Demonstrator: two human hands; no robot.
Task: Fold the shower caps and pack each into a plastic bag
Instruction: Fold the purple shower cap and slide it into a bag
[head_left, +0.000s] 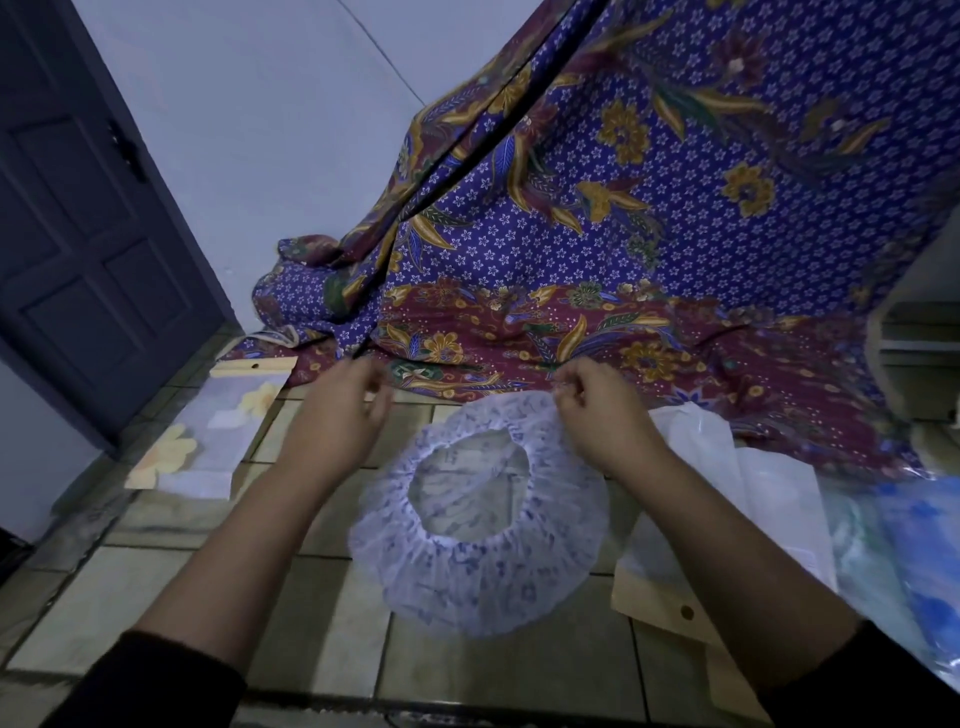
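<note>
A translucent white shower cap (483, 566) with a blue print hangs open in front of me, its elastic ring facing up. My right hand (597, 410) pinches the cap's far rim and holds it above the tiled floor. To the left of the cap, my left hand (345, 410) hovers with loosely curled fingers and holds nothing. Flat plastic bags (727, 488) with a tan cardboard header lie on the floor to the right, partly under the cap.
A packed bag with yellow flower print (208, 441) lies on the floor (322, 623) at the left. A purple and maroon batik cloth (597, 260) drapes across the back. More blue-printed plastic (914, 561) lies at the right edge. A dark door (88, 234) stands on the left.
</note>
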